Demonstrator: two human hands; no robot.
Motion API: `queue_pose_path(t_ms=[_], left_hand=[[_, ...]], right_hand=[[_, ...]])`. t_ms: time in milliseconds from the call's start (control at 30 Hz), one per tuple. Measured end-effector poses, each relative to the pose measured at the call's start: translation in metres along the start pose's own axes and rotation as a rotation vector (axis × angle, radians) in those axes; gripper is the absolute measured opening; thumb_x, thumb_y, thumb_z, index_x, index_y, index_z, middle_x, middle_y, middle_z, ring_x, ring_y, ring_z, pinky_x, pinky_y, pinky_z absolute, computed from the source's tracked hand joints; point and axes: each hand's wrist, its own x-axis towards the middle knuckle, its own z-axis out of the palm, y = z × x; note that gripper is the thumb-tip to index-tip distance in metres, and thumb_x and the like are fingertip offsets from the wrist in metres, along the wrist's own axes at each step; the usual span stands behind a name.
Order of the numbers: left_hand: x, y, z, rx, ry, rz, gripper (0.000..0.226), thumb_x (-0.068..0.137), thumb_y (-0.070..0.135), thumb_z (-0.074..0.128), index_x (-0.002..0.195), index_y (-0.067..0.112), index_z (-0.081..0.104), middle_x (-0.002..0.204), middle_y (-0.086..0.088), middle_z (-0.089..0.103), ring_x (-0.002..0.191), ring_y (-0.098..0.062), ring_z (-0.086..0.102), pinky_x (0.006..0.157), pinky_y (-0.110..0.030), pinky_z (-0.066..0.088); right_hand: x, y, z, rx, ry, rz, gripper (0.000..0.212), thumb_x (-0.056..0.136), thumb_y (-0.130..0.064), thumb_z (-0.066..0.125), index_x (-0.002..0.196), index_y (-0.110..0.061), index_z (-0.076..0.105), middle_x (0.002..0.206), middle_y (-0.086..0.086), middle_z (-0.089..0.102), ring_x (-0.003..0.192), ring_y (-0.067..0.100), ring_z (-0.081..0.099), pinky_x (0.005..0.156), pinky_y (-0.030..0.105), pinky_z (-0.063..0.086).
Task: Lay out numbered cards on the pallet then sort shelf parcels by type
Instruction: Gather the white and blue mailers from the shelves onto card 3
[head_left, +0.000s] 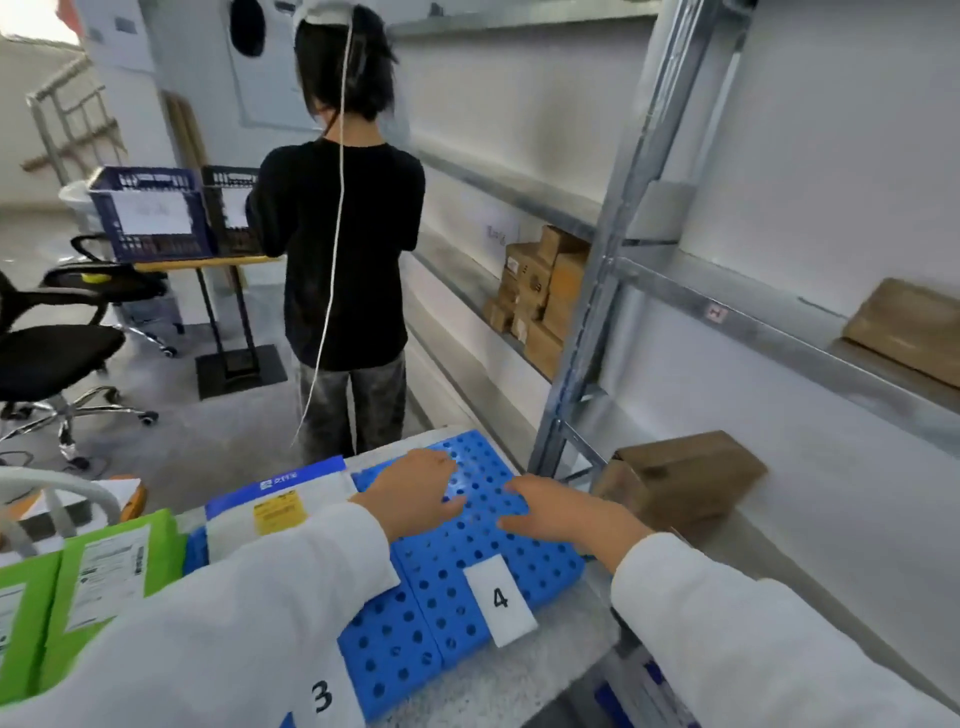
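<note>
A blue perforated pallet (452, 566) lies in front of me. A white card marked 4 (500, 600) rests on its near right part, and a card marked 3 (323, 696) shows under my left sleeve. My left hand (415, 491) and my right hand (563, 512) hover flat over the pallet's far right area, fingers spread, holding nothing. A blue-and-white mailer (280, 506) lies on the pallet to the left. Green parcels (88, 582) lie further left. A brown box (680, 480) sits on the low shelf to the right.
A person in black (337, 249) stands ahead with their back to me. The metal rack (618, 249) on the right holds stacked brown boxes (540, 291) and a flat brown parcel (909, 327). Blue crates (150, 213) sit on a table; an office chair (57, 353) stands left.
</note>
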Motion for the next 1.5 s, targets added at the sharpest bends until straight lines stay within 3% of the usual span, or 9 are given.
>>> queue_pose_path(t_ms=[133, 267, 367, 500, 667, 933, 1233, 1500], left_hand=[[-0.008, 0.079, -0.007, 0.076, -0.034, 0.171, 0.047, 0.095, 0.049, 0.044, 0.123, 0.012, 0.053, 0.121, -0.003, 0.056, 0.110, -0.020, 0.051, 0.094, -0.035, 0.045], [-0.023, 0.148, -0.016, 0.115, -0.023, 0.303, 0.048, 0.096, 0.048, 0.044, 0.124, 0.010, 0.052, 0.120, -0.006, 0.056, 0.110, -0.023, 0.054, 0.093, -0.038, 0.047], [-0.038, 0.197, -0.020, 0.189, -0.004, 0.430, 0.050, 0.096, 0.045, 0.045, 0.130, 0.008, 0.049, 0.123, -0.008, 0.056, 0.110, -0.024, 0.053, 0.093, -0.037, 0.046], [-0.050, 0.258, -0.025, 0.246, 0.043, 0.555, 0.048, 0.095, 0.047, 0.042, 0.126, 0.010, 0.051, 0.123, -0.007, 0.055, 0.110, -0.024, 0.052, 0.094, -0.035, 0.043], [-0.067, 0.331, -0.028, 0.209, 0.058, 0.646, 0.047, 0.092, 0.048, 0.044, 0.123, 0.013, 0.054, 0.125, -0.003, 0.057, 0.113, -0.021, 0.052, 0.092, -0.035, 0.045], [-0.095, 0.445, -0.032, 0.162, 0.099, 0.841, 0.057, 0.095, 0.047, 0.046, 0.141, 0.014, 0.043, 0.142, -0.003, 0.048, 0.127, -0.021, 0.046, 0.106, -0.035, 0.039], [-0.133, 0.565, -0.016, 0.113, 0.096, 1.061, 0.053, 0.097, 0.044, 0.045, 0.139, 0.011, 0.044, 0.138, -0.004, 0.050, 0.125, -0.021, 0.046, 0.103, -0.034, 0.041], [-0.151, 0.643, 0.019, 0.052, 0.052, 1.139, 0.050, 0.097, 0.042, 0.046, 0.137, 0.011, 0.046, 0.138, -0.004, 0.050, 0.126, -0.021, 0.045, 0.103, -0.033, 0.040]], right_hand=[[-0.078, 0.042, -0.003, 0.031, 0.096, 0.129, 0.043, 0.094, -0.043, 0.052, 0.130, -0.020, 0.043, 0.129, 0.004, 0.047, 0.124, 0.024, 0.049, 0.095, 0.033, 0.043], [-0.154, 0.079, 0.009, 0.031, 0.182, 0.210, 0.040, 0.093, -0.034, 0.057, 0.127, -0.015, 0.052, 0.118, 0.003, 0.058, 0.101, 0.021, 0.057, 0.083, 0.032, 0.047], [-0.213, 0.099, 0.020, 0.037, 0.266, 0.305, 0.048, 0.091, -0.042, 0.056, 0.129, -0.013, 0.051, 0.130, 0.008, 0.054, 0.113, 0.025, 0.054, 0.096, 0.039, 0.046], [-0.288, 0.120, 0.030, 0.088, 0.391, 0.444, 0.057, 0.090, -0.054, 0.051, 0.133, -0.017, 0.047, 0.133, 0.005, 0.053, 0.114, 0.024, 0.054, 0.097, 0.039, 0.046], [-0.365, 0.144, 0.036, 0.120, 0.476, 0.541, 0.064, 0.092, -0.046, 0.054, 0.145, -0.016, 0.035, 0.148, 0.004, 0.040, 0.129, 0.023, 0.046, 0.106, 0.038, 0.040], [-0.485, 0.180, 0.045, 0.174, 0.623, 0.736, 0.063, 0.094, -0.044, 0.050, 0.147, -0.013, 0.033, 0.150, 0.004, 0.036, 0.132, 0.023, 0.042, 0.107, 0.036, 0.038], [-0.592, 0.220, 0.077, 0.258, 0.702, 0.975, 0.065, 0.095, -0.043, 0.052, 0.147, -0.010, 0.032, 0.148, 0.008, 0.038, 0.129, 0.023, 0.044, 0.103, 0.032, 0.039], [-0.646, 0.261, 0.103, 0.321, 0.757, 1.117, 0.059, 0.094, -0.042, 0.052, 0.144, -0.015, 0.035, 0.146, 0.004, 0.042, 0.126, 0.023, 0.048, 0.101, 0.035, 0.043]])
